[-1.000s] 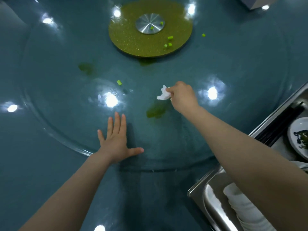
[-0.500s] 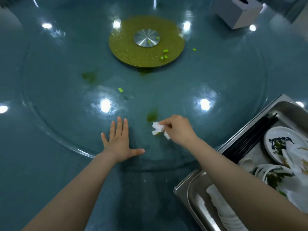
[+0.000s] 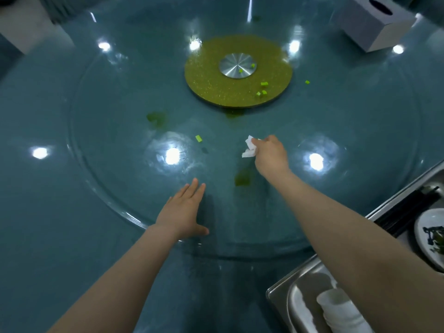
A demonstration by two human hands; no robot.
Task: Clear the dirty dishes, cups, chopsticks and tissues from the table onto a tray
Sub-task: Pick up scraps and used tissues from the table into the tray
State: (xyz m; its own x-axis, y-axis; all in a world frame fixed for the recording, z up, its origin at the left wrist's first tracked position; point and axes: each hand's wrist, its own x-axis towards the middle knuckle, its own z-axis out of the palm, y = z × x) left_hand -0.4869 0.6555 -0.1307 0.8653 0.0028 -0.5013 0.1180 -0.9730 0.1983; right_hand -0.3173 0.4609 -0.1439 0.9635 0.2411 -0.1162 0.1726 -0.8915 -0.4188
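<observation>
Crumpled tissue pinched in the right hand over the glass turntable.

The white tissue [image 3: 249, 147] is held in the curled fingertips of the right hand [image 3: 271, 156], over the glass turntable [image 3: 360, 145] between its green centre disc [image 3: 211, 85] and its near edge, just beyond a green smear [image 3: 242, 179]. The left hand [image 3: 183, 211] lies flat with straight fingers on the glass near that edge, holding nothing. At the table's [image 3: 36, 212] right edge, a steel tray [image 3: 278, 290] carries stacked white cups [image 3: 341, 311], black chopsticks [image 3: 406, 210] and a soiled plate [image 3: 430, 236]. A tissue box [image 3: 374, 22] stands at the far right.

Green scraps [image 3: 264, 84] dot the gold turntable base [image 3: 211, 85].
</observation>
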